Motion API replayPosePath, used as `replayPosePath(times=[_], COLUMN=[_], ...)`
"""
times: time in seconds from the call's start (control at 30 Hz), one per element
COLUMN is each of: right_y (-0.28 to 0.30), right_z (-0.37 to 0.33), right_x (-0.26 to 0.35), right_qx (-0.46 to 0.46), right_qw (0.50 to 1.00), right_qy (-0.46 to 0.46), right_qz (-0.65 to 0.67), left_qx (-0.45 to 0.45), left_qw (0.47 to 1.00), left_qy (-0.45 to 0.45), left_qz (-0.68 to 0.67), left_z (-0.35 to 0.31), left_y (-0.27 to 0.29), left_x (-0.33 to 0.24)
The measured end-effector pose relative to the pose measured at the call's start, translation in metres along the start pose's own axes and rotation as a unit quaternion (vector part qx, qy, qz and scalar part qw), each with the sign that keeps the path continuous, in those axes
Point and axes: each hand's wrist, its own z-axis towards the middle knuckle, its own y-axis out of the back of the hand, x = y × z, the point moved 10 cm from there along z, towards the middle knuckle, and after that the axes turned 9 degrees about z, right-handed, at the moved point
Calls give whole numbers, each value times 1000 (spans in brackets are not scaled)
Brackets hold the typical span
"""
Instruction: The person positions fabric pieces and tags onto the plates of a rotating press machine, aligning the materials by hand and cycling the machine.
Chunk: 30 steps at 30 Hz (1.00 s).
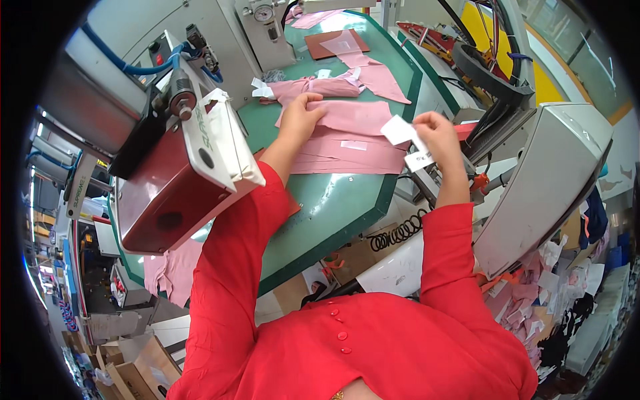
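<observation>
My left hand rests on the left end of a pink fabric piece, thumb and fingers apart. Off the table's right edge, my right hand pinches small white paper slips; a lower slip carries dark print. Beneath the top piece lie more pink fabric layers, with a pale label on them. Just beyond, a folded pink bundle has white tags at its ends. Another pink piece spreads to its right, toward the table's edge.
A red and white press head stands close to my left arm. A large white machine housing is at the right. The green table has angled edges. Fabric scraps pile up at lower right; a black coiled cable hangs below.
</observation>
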Motion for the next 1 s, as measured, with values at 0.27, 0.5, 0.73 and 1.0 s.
replayPosePath(times=[0.27, 0.5, 0.73, 1.0], right_y=[-26, -44, -45, -45], right_z=[-5, -5, -2, -5], right_x=[21, 17, 20, 6], right_qx=[16, 52, 40, 103], right_qw=[951, 940, 932, 976], right_qy=[74, 59, 44, -46], right_qz=[-299, -332, -358, -188], left_qx=[-21, 36, 5, 46], left_qw=[935, 931, 934, 981], left_qy=[-43, -59, -97, -57], left_qz=[351, 358, 345, 181], left_z=[3, 4, -9, -22], left_y=[3, -12, -12, 6], left_x=[7, -3, -25, -21])
